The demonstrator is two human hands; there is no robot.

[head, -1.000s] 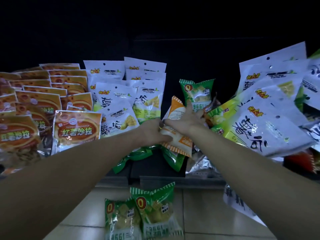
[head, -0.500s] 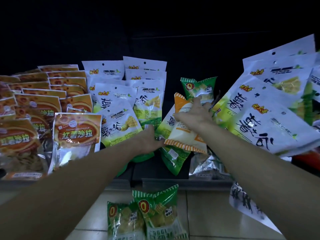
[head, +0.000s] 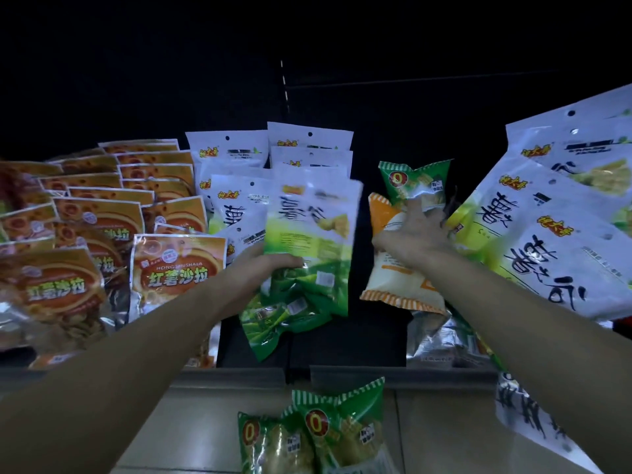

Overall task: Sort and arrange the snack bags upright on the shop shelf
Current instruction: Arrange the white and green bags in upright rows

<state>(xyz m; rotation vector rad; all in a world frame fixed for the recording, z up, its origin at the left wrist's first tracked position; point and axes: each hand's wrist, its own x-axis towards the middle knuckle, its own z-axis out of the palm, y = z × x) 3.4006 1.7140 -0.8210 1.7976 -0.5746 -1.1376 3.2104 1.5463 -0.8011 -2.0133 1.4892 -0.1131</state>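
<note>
In the middle of the frame, the left hand (head: 270, 265) grips a white-green bag (head: 313, 241), held upright. Just to the right, the right hand (head: 413, 237), fingers spread, presses an orange bag (head: 396, 282) on the shelf (head: 342, 374).

White-and-green snack pouches (head: 309, 241) at centre are glossy plastic film catching glare. Orange-brown pouches (head: 178, 268) at left have shiny foil-like edges. The pale tiled floor (head: 441, 436) at bottom looks smooth and matt.
</note>
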